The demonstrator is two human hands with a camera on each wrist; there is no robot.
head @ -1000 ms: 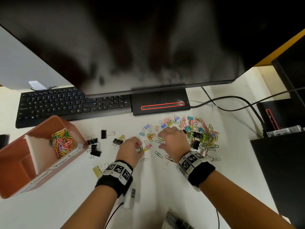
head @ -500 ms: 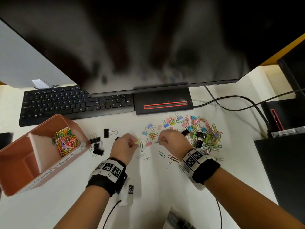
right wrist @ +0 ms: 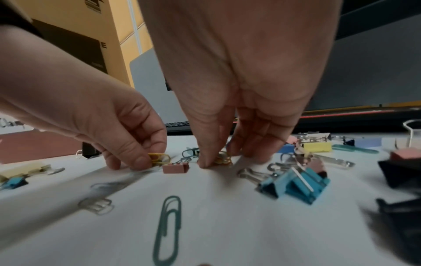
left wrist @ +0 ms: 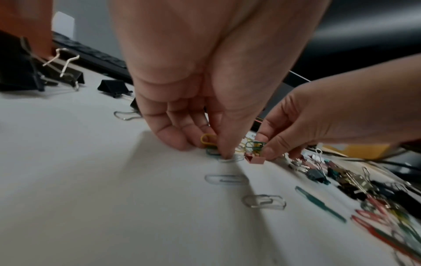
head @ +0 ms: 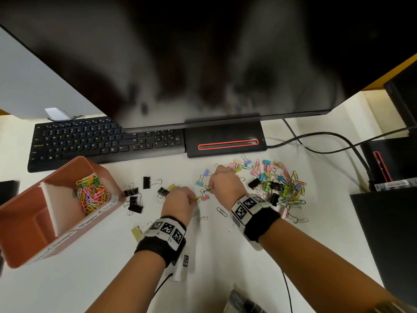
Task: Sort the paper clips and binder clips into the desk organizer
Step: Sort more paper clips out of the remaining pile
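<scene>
My left hand (head: 193, 199) pinches yellow paper clips (left wrist: 208, 139) just above the white desk, and its thumb tip presses a silver paper clip (left wrist: 230, 159). Close beside it, my right hand (head: 210, 188) pinches a small bunch of green and orange paper clips (right wrist: 222, 159). A pink binder clip (head: 205, 197) lies on the desk between the two hands. The orange desk organizer (head: 29, 231) stands at the left, with coloured paper clips (head: 90, 193) in its far compartment. The mixed pile of clips (head: 277, 184) lies to the right of my right hand.
Several black binder clips (head: 133, 197) lie between the organizer and my left hand. Loose paper clips (head: 222, 212) lie scattered in front of the hands. A keyboard (head: 101, 141) and monitor base (head: 225, 141) run along the back. Cables (head: 338, 143) and black boxes stand at the right.
Both hands stay over the same patch of loose clips. The right hand has shifted a little left, closer to the left hand, and both now pinch clips just off the desk.
</scene>
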